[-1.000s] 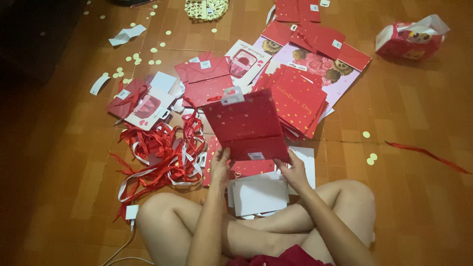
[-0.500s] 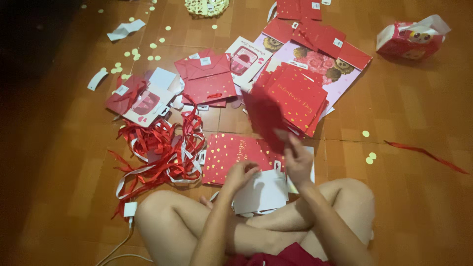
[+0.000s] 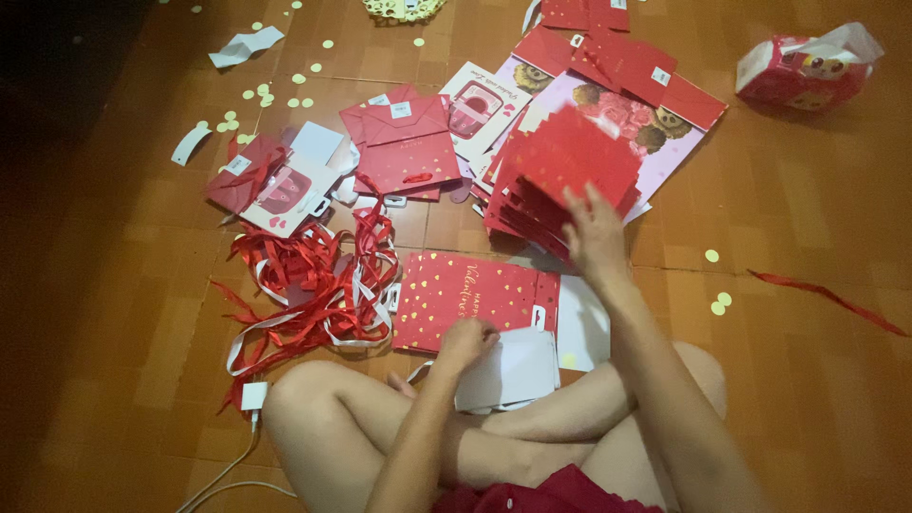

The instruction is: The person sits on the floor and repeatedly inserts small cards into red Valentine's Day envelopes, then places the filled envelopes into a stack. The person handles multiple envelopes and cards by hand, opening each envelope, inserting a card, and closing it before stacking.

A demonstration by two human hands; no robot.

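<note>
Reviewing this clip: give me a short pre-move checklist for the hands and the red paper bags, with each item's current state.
1. Right hand rests on the stack of flat red paper bags: ok.
2. Left hand touches the flat red gold-dotted bag lying on the floor: ok.
3. White card sheets lie near the left hand: ok.
4. Tangle of red and white ribbons lies apart from both hands: ok.
5. Stack edges squared: not ok, fanned.
6. Right hand's grip: cannot tell.

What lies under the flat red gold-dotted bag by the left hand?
White card sheets poke out beneath the red bag near the left hand; what else is under it is covered.
</note>
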